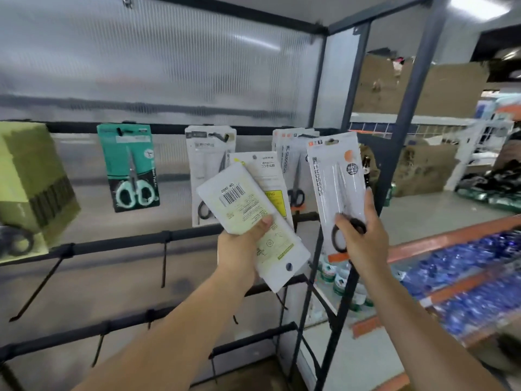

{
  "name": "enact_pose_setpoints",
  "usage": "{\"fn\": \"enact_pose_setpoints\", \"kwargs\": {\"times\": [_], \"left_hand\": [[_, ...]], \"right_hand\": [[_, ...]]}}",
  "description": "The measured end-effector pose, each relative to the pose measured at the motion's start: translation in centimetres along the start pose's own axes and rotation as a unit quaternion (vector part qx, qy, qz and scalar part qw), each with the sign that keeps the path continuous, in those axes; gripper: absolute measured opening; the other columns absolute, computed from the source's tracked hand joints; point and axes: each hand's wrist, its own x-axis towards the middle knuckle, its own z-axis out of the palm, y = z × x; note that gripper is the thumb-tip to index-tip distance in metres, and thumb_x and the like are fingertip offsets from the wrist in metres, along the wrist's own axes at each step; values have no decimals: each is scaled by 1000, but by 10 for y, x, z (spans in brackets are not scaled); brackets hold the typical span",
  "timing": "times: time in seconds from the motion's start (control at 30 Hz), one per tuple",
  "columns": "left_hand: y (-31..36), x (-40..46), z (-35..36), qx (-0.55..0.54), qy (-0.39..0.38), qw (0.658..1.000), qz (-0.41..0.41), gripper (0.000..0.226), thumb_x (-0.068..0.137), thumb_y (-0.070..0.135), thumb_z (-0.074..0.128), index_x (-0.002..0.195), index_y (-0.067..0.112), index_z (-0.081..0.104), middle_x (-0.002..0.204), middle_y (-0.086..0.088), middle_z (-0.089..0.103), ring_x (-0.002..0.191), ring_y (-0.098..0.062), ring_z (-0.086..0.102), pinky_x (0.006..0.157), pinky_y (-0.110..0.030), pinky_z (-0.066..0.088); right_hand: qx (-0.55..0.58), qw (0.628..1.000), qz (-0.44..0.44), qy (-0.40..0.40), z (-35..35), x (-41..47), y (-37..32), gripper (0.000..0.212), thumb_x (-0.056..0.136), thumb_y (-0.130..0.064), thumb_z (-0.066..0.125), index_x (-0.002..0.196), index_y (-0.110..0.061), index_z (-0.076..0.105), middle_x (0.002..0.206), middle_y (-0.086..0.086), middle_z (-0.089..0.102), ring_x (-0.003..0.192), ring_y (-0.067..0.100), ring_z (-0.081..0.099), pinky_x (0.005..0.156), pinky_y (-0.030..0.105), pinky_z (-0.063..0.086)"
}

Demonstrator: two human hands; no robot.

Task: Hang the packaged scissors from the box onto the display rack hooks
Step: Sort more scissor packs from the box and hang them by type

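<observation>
My left hand (242, 244) grips a small stack of white and pale-yellow scissor packs (248, 204), their backs and a barcode facing me. My right hand (363, 238) holds one white-and-orange scissors pack (335, 179) upright by its lower end, just right of the hook carrying matching packs (290, 162). On the rack's top bar also hang a teal scissors pack (129, 167) and white packs (205, 170). Olive-green packs (31, 182) hang at the far left. The box is out of view.
Lower black bars carry bare hooks (163, 261) pointing toward me. The rack's dark frame post (318, 249) stands right of my hands. Behind it are orange shelves with blue packaged goods (462, 277) and cardboard boxes (423, 167).
</observation>
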Motion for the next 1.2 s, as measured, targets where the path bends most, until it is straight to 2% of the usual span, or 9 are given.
{"fn": "enact_pose_setpoints", "kwargs": {"times": [0.13, 0.33, 0.5, 0.7, 0.8, 0.93, 1.0, 1.07, 1.2], "left_hand": [[-4, 3, 8, 25, 15, 1000, -4, 30, 70, 9, 80, 98, 12, 68, 96, -4, 75, 89, -27, 71, 80, -51, 56], [-2, 10, 3, 26, 41, 999, 11, 22, 75, 5, 76, 93, 16, 67, 91, -1, 75, 78, -19, 72, 65, -36, 56], [1, 11, -1, 30, 57, 998, 19, 22, 76, 5, 76, 90, 19, 66, 88, 2, 74, 79, -19, 70, 65, -36, 56], [5, 4, -3, 32, 49, 998, 22, 25, 76, 5, 75, 96, 17, 66, 96, -3, 74, 87, -25, 70, 79, -48, 55], [11, -2, -6, 36, 34, 999, 16, 25, 76, 4, 75, 96, 17, 67, 91, -2, 75, 81, -24, 72, 70, -44, 57], [24, -12, -22, 61, 1, 998, 19, 40, 70, 5, 75, 109, 10, 66, 106, -10, 72, 97, -33, 68, 81, -54, 54], [28, -15, -33, 57, -29, 998, 11, 45, 67, 4, 74, 111, 7, 65, 110, -16, 70, 101, -39, 66, 85, -60, 51], [30, -17, -44, 74, -33, 997, 19, 43, 64, 4, 74, 106, 8, 67, 108, -15, 70, 100, -38, 66, 86, -60, 50], [30, -20, -59, 119, -25, 991, 53, 39, 60, 10, 75, 99, 12, 69, 102, -9, 73, 91, -28, 71, 71, -44, 57]], "right_hand": [[-57, 998, -19, -23, -5, 31, -3, 69, 88, -45, 55, 146, -46, 16, 126, 2, 53, 110, 20, 52, 83, 33, 41], [-55, 998, -13, -36, -6, 42, -3, 68, 86, -48, 55, 144, -47, 20, 118, -2, 56, 108, 18, 52, 89, 36, 43], [-58, 997, 20, -43, -11, 33, 6, 68, 85, -50, 52, 144, -49, 18, 120, 1, 54, 105, 20, 53, 93, 44, 45], [-107, 990, 14, -96, 7, 49, 0, 70, 87, -53, 53, 147, -39, 19, 131, 2, 53, 111, 23, 51, 74, 31, 36], [-121, 981, 19, -149, 21, 68, -9, 70, 92, -53, 45, 150, -31, 14, 140, 6, 47, 123, 27, 47, 88, 34, 39], [-162, 962, 53, -212, 33, 77, -8, 74, 92, -58, 37, 151, -25, 7, 151, 15, 28, 137, 35, 27, 111, 47, 26], [-104, 977, 20, -187, 38, 64, -13, 72, 91, -54, 45, 149, -19, 21, 150, 13, 28, 137, 31, 26, 111, 43, 25], [75, 969, 35, -231, 43, 41, -31, 72, 84, -57, 53, 142, -18, 37, 144, 6, 40, 132, 22, 39, 105, 35, 32], [244, 876, 66, -410, 60, -2, -62, 52, 74, -49, 65, 117, -19, 61, 113, 2, 69, 104, 19, 65, 91, 40, 52]]}}
